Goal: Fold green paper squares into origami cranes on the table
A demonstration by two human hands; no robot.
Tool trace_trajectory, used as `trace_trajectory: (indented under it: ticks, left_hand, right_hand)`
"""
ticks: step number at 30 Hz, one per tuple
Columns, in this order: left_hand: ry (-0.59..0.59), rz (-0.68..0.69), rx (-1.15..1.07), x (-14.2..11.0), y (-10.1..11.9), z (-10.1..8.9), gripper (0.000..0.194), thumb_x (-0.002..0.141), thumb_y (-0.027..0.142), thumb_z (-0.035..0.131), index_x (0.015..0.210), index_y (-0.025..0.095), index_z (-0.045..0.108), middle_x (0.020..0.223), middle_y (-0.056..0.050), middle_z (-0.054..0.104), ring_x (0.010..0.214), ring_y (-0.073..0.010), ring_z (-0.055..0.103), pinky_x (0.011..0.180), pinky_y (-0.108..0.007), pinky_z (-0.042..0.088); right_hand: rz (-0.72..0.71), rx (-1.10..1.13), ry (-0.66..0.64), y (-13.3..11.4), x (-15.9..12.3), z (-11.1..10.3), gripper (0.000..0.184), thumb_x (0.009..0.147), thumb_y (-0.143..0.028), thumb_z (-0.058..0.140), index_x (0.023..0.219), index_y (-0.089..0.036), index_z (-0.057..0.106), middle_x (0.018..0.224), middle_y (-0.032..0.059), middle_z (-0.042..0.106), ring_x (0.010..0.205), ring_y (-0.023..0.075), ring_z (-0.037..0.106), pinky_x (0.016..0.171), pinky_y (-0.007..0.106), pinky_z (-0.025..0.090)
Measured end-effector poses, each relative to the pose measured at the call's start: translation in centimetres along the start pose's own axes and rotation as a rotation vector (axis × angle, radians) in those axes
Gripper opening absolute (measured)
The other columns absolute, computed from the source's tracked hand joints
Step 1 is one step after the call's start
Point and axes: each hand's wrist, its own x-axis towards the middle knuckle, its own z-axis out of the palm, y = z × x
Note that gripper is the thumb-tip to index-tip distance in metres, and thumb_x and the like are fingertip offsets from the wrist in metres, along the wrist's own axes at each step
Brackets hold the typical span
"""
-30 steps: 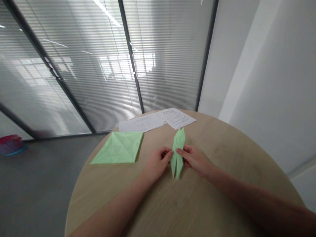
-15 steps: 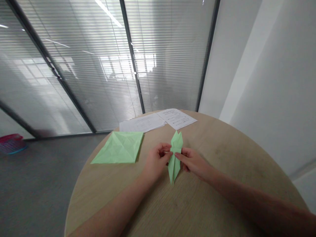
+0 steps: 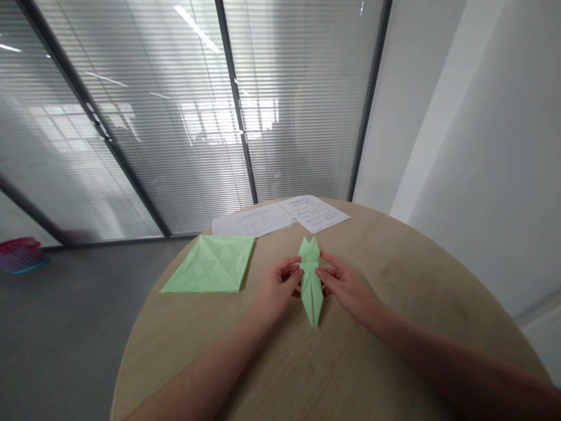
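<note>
Between my hands is a piece of folded green paper (image 3: 311, 283), long and narrow. Two short points stick up at its far end, a band crosses it above the middle, and two long points lie side by side toward me. My left hand (image 3: 281, 285) pinches its left edge, thumb on top. On the opposite edge, my right hand (image 3: 344, 283) grips it with the thumb on the front and fingers behind. A larger green paper sheet (image 3: 213, 263), marked with creases, lies flat to the left of my left hand.
White printed sheets (image 3: 314, 213) overlap at the far edge of the round wooden table (image 3: 394, 351). Glass panels with blinds (image 3: 298, 146) stand behind it, and a white wall (image 3: 482, 175) is on the right. A pink and blue basket (image 3: 21, 255) sits on the floor at far left.
The folded paper has turned in my hands: its far points have swung left, and the crossband now shows on its face. Both hands keep hold of its edges. The creased sheet stays put.
</note>
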Motion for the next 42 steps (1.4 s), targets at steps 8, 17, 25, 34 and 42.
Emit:
trace_trajectory:
  ticks: [8, 17, 25, 34, 42]
  left_hand:
    - [0.035, -0.009, -0.067, 0.1, -0.1, -0.1, 0.047, 0.078, 0.042, 0.079, 0.114, 0.014, 0.066, 0.096, -0.011, 0.078, 0.074, -0.0208, 0.073, 0.061, -0.032, 0.06]
    - [0.044, -0.002, -0.125, 0.0, 0.2, 0.1, 0.046, 0.074, 0.035, 0.083, 0.108, 0.018, 0.058, 0.079, 0.0, 0.073, 0.063, -0.0161, 0.07, 0.054, -0.027, 0.059]
    - [-0.016, -0.05, -0.215, 0.0, 0.2, 0.1, 0.046, 0.068, 0.042, 0.091, 0.092, 0.017, 0.06, 0.074, 0.001, 0.072, 0.065, -0.0134, 0.07, 0.058, -0.023, 0.058]
    - [0.006, -0.086, -0.262, 0.1, 0.2, -0.2, 0.049, 0.066, 0.04, 0.092, 0.099, 0.016, 0.065, 0.08, 0.0, 0.075, 0.068, -0.0137, 0.071, 0.062, -0.024, 0.058]
    - [0.028, -0.099, -0.243, 0.5, -0.3, -0.4, 0.043, 0.068, 0.035, 0.091, 0.099, 0.016, 0.067, 0.078, -0.001, 0.074, 0.069, -0.0146, 0.071, 0.066, -0.027, 0.058]
  right_hand:
    - [0.005, 0.004, -0.05, -0.6, -0.2, 0.4, 0.045, 0.086, -0.048, 0.071, 0.127, -0.028, 0.067, 0.098, 0.0059, 0.077, 0.071, 0.0215, 0.07, 0.065, 0.035, 0.057]
    - [0.009, 0.061, 0.072, 0.2, 0.1, 0.2, 0.042, 0.079, -0.041, 0.08, 0.111, -0.028, 0.057, 0.08, -0.0001, 0.073, 0.065, 0.0208, 0.067, 0.059, 0.032, 0.052]
    - [-0.018, 0.007, 0.066, 0.5, 0.2, 0.0, 0.032, 0.079, -0.047, 0.08, 0.08, -0.025, 0.057, 0.066, -0.0041, 0.058, 0.058, 0.0152, 0.053, 0.055, 0.026, 0.04]
    - [0.012, -0.001, 0.055, 0.7, 0.3, -0.2, 0.02, 0.076, -0.041, 0.077, 0.08, -0.024, 0.067, 0.069, -0.0028, 0.063, 0.061, 0.0156, 0.059, 0.06, 0.028, 0.049]
    - [-0.004, -0.09, 0.018, 0.4, 0.1, 0.0, 0.02, 0.082, -0.043, 0.071, 0.089, -0.024, 0.073, 0.08, 0.0015, 0.072, 0.071, 0.0197, 0.067, 0.067, 0.033, 0.055]
